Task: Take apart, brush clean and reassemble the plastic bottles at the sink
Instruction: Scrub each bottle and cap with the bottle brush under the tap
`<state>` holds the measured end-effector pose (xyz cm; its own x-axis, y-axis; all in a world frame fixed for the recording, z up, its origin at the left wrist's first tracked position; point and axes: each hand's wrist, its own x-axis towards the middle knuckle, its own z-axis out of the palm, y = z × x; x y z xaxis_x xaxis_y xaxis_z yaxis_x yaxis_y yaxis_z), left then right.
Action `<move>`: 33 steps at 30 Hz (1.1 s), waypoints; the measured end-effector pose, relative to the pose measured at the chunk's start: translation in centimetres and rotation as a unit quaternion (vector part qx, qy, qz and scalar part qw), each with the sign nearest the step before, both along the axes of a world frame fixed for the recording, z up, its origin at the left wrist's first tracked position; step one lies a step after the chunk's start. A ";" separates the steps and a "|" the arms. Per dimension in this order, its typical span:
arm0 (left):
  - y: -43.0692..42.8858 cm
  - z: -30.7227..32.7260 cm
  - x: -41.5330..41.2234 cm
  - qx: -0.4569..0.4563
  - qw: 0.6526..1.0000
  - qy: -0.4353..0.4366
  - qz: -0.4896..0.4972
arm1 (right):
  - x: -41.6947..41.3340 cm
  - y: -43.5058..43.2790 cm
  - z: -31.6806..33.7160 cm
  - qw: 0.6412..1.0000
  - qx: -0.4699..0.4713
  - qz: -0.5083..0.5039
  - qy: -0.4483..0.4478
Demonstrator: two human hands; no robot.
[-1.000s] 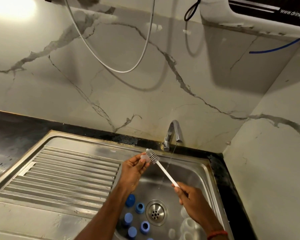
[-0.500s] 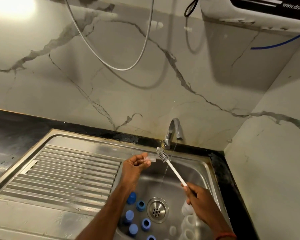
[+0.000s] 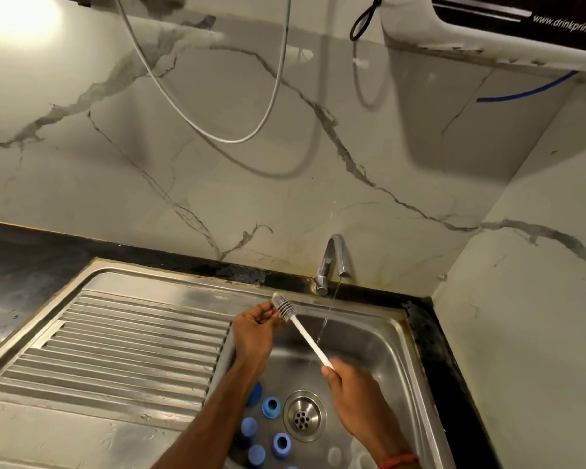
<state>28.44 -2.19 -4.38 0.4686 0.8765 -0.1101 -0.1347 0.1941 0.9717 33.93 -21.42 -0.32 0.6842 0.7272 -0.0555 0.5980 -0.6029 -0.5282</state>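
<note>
- Head view: my right hand (image 3: 349,384) grips the brush (image 3: 307,338) handle, at 5 o'clock of my left hand (image 3: 252,336).
- Left fingers (image 3: 263,309) curl at the bristles; held item: cannot tell.
- Blue caps (image 3: 271,407) lie in the sink (image 3: 372,336), at 6 o'clock.

Over the steel sink (image 3: 394,321), the left hand (image 3: 254,333) pinches a small clear piece (image 3: 275,297), hard to make out, and the bristle head of the bottle brush (image 3: 303,333) touches it. The right hand (image 3: 349,390) grips the end of the brush's white handle. A thin water stream (image 3: 325,321) falls from the tap (image 3: 334,255) just beside the handle. Blue caps (image 3: 271,407) lie near the drain (image 3: 304,416).
</note>
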 end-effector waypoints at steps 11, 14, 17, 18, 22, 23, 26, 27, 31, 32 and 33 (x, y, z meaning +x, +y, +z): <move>0.2 -0.4 0.5 0.042 0.997 0.050 0.033 | -0.9 0.2 1.7 0.998 -0.048 -0.014 -0.041; 0.3 -0.5 0.1 0.006 0.997 0.037 0.061 | -1.8 -0.5 2.2 0.997 -0.073 -0.013 -0.003; -1.3 -0.5 0.5 0.008 0.998 0.030 0.050 | -1.1 -0.1 2.7 0.996 -0.070 -0.026 -0.041; -1.8 -0.5 0.9 0.010 0.999 0.024 0.045 | -0.8 0.2 2.7 0.996 -0.065 -0.029 -0.054; -1.2 0.2 1.2 -0.008 0.998 -0.001 0.066 | -0.4 1.1 2.6 0.997 -0.053 -0.011 -0.048; -0.5 0.4 0.9 -0.012 0.997 -0.005 0.082 | -0.5 0.9 2.5 0.998 -0.056 -0.008 -0.024; 0.1 0.7 0.0 -0.008 0.995 -0.008 0.101 | -1.0 -0.4 2.4 0.997 -0.070 -0.005 0.022; -0.3 0.6 0.0 -0.005 0.996 -0.009 0.093 | -1.0 -0.4 2.4 0.998 -0.063 -0.007 0.020; -2.1 0.0 1.0 0.011 0.999 -0.006 0.032 | 0.2 1.2 2.1 0.999 -0.032 -0.023 -0.006; -1.9 0.0 1.1 0.003 0.999 -0.004 0.034 | 0.5 1.4 2.0 0.999 -0.033 -0.019 -0.007; -1.4 -0.1 1.0 -0.013 0.999 -0.011 0.044 | 0.8 1.2 1.9 0.999 -0.034 -0.012 -0.009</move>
<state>29.48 -3.56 -4.44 0.3926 0.9112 -0.1247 -0.1735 0.2065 0.9629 34.69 -20.19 1.57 0.7034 0.7050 -0.0911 0.5914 -0.6514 -0.4753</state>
